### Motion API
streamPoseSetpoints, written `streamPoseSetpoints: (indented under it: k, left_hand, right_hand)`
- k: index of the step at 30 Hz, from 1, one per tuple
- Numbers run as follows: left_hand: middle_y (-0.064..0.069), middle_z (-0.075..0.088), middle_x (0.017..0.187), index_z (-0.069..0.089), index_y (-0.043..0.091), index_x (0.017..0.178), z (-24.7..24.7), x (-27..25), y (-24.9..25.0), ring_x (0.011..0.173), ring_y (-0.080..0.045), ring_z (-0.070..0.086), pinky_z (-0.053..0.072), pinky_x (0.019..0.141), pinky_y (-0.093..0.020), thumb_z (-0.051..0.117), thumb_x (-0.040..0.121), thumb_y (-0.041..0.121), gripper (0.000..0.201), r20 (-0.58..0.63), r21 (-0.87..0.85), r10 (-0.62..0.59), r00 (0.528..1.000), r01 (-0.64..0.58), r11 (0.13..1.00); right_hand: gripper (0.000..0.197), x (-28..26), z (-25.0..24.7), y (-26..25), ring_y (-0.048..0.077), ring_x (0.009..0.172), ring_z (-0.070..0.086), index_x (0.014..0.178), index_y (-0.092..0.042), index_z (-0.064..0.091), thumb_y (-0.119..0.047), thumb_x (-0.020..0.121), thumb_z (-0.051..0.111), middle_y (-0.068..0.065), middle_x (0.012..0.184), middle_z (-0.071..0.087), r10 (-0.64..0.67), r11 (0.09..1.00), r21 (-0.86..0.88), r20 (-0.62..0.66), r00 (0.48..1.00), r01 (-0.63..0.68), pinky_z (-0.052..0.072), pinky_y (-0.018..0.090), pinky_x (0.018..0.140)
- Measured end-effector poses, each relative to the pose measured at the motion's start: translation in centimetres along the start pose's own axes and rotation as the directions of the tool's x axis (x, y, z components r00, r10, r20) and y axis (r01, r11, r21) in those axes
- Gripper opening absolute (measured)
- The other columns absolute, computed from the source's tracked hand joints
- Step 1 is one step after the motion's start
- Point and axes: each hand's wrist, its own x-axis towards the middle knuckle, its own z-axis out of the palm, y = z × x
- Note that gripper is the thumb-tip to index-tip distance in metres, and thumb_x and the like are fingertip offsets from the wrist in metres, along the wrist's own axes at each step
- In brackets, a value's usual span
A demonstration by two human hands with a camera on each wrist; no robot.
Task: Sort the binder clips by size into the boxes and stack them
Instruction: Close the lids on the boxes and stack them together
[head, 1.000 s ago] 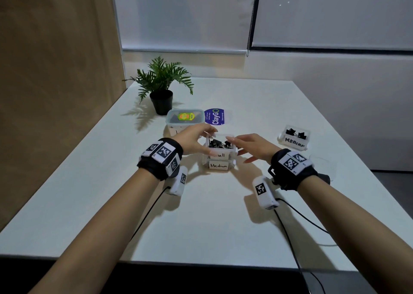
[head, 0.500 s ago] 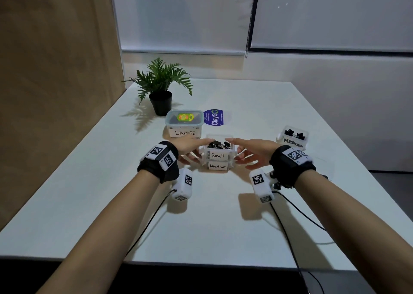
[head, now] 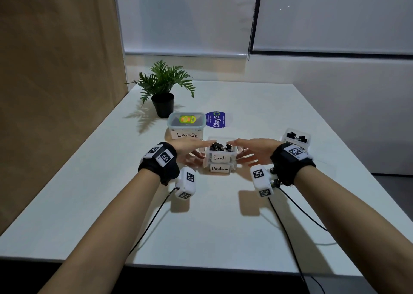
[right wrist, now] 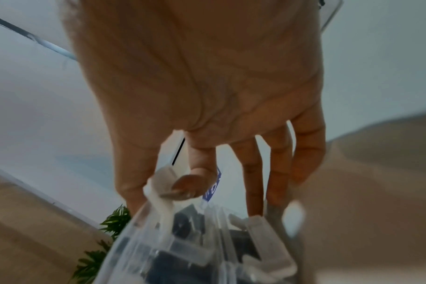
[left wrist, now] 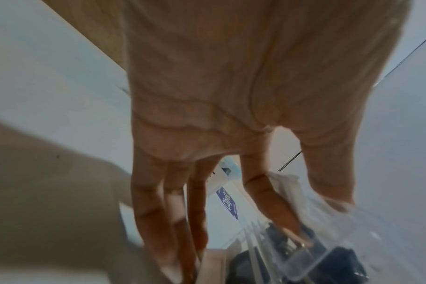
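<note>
A clear box labelled Small (head: 220, 157), holding several black binder clips (head: 220, 147), sits stacked on a box labelled Medium (head: 220, 168) at mid-table. My left hand (head: 201, 150) holds the stack's left side and my right hand (head: 243, 150) its right side. In the left wrist view my left hand (left wrist: 316, 219) has thumb and index finger astride the Small box (left wrist: 341, 259) rim, the other fingers pointing down beside it. In the right wrist view my right hand (right wrist: 158, 192) pinches a tab on the Small box (right wrist: 182, 259) rim with thumb and curled index finger.
A lidded box labelled Large (head: 186, 126) stands just behind and left of the stack. A second open box of clips (head: 297, 138) sits at the right. A potted plant (head: 163, 92) and a blue ClayGo pack (head: 218, 119) lie further back. A wooden panel borders the table's left.
Both hands slid from the top of the Small box down to the sides of the stack, uncovering the Large box's label. The stack itself stayed put.
</note>
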Motion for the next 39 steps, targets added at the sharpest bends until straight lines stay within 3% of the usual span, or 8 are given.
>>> streamPoseSetpoints:
  k: [6, 8, 14, 16, 20, 28, 33, 39]
  left_hand:
    - [-0.007, 0.064, 0.078, 0.065, 0.017, 0.103, 0.5, -0.2, -0.3, 0.052, -0.014, 0.053, 0.039, 0.041, -0.018, 0.063, 0.086, 0.047, 0.034, -0.054, -0.088, 0.011, 0.998, -0.016, 0.996]
    - [-0.005, 0.061, 0.076, 0.064, 0.017, 0.104, 0.4, -0.3, 0.0, 0.045, -0.01, 0.047, 0.035, 0.046, -0.02, 0.063, 0.085, 0.049, 0.037, -0.056, -0.055, 0.001, 0.998, -0.004, 0.999]
    - [-0.004, 0.062, 0.095, 0.064, 0.011, 0.115, -0.3, -0.4, 0.9, 0.074, -0.019, 0.057, 0.052, 0.077, -0.034, 0.066, 0.078, 0.057, 0.059, -0.1, 0.104, -0.029, 0.995, 0.04, 0.994]
    - [-0.004, 0.064, 0.091, 0.065, 0.009, 0.111, -0.3, -0.4, 0.9, 0.068, -0.019, 0.062, 0.055, 0.078, -0.036, 0.069, 0.076, 0.057, 0.06, -0.13, 0.12, -0.026, 0.991, 0.042, 0.992]
    - [-0.008, 0.068, 0.09, 0.064, 0.006, 0.108, 0.1, -0.7, 1.4, 0.056, -0.022, 0.068, 0.055, 0.054, -0.025, 0.075, 0.075, 0.049, 0.055, -0.19, 0.084, -0.015, 0.982, 0.032, 0.996]
    - [-0.01, 0.059, 0.072, 0.047, 0.006, 0.083, 1.2, -0.8, 2.5, 0.074, -0.029, 0.068, 0.058, 0.074, -0.04, 0.077, 0.079, 0.029, 0.038, -0.296, 0.07, 0.019, 0.955, 0.002, 0.998]
    - [-0.018, 0.062, 0.081, 0.047, 0.004, 0.08, 1.5, -0.7, 3.1, 0.091, -0.038, 0.07, 0.056, 0.084, -0.05, 0.082, 0.074, 0.026, 0.042, -0.324, 0.072, 0.006, 0.946, 0.018, 0.997]
    - [-0.016, 0.059, 0.092, 0.036, 0.001, 0.128, 2.3, -0.9, 3.7, 0.072, -0.034, 0.068, 0.058, 0.081, -0.045, 0.073, 0.083, 0.012, 0.059, -0.383, 0.149, 0.05, 0.922, 0.008, 0.989]
  right_hand:
    - [0.07, 0.1, -0.2, -0.3, 0.02, 0.065, 0.068, 0.133, -0.005, 0.051, -0.043, 0.079, 0.074, 0.016, 0.107, 0.067, -0.009, 0.996, 0.094, 0.022, 1.0, 0.006, 0.058, 0.026, 0.059]
    - [0.066, 0.0, -0.1, -0.3, 0.021, 0.062, 0.069, 0.128, -0.003, 0.053, -0.04, 0.079, 0.075, 0.017, 0.109, 0.064, 0.012, 0.993, 0.121, 0.012, 1.0, -0.013, 0.057, 0.027, 0.054]
    - [0.04, -0.6, 0.3, -0.2, 0.019, 0.065, 0.059, 0.104, -0.008, 0.059, -0.032, 0.078, 0.077, 0.012, 0.097, 0.06, 0.024, 0.979, 0.203, -0.012, 1.0, -0.021, 0.05, 0.02, 0.044]
    - [0.046, -0.7, 0.3, -0.4, 0.023, 0.069, 0.063, 0.108, -0.008, 0.057, -0.032, 0.076, 0.079, 0.016, 0.1, 0.064, 0.029, 0.98, 0.199, -0.003, 1.0, -0.028, 0.054, 0.023, 0.049]
    - [0.049, -0.8, 0.3, -0.9, 0.03, 0.076, 0.07, 0.105, -0.002, 0.061, -0.033, 0.074, 0.081, 0.021, 0.097, 0.07, -0.021, 0.997, 0.075, -0.086, 0.996, 0.027, 0.06, 0.038, 0.078]
    - [0.032, -1.0, 1.2, -1.3, 0.024, 0.06, 0.065, 0.09, 0.0, 0.055, -0.023, 0.082, 0.076, 0.02, 0.079, 0.065, -0.127, 0.989, 0.041, -0.232, 0.964, 0.14, 0.06, 0.034, 0.064]
    - [0.03, -1.0, 1.7, -1.4, 0.027, 0.057, 0.061, 0.085, 0.001, 0.051, -0.017, 0.083, 0.075, 0.019, 0.069, 0.059, -0.136, 0.985, 0.065, -0.276, 0.951, 0.16, 0.06, 0.041, 0.068]
    - [0.036, -1.0, 2.2, -1.1, 0.032, 0.064, 0.064, 0.088, 0.005, 0.054, -0.018, 0.078, 0.079, 0.018, 0.072, 0.058, -0.14, 0.973, 0.135, -0.312, 0.94, 0.19, 0.058, 0.049, 0.079]
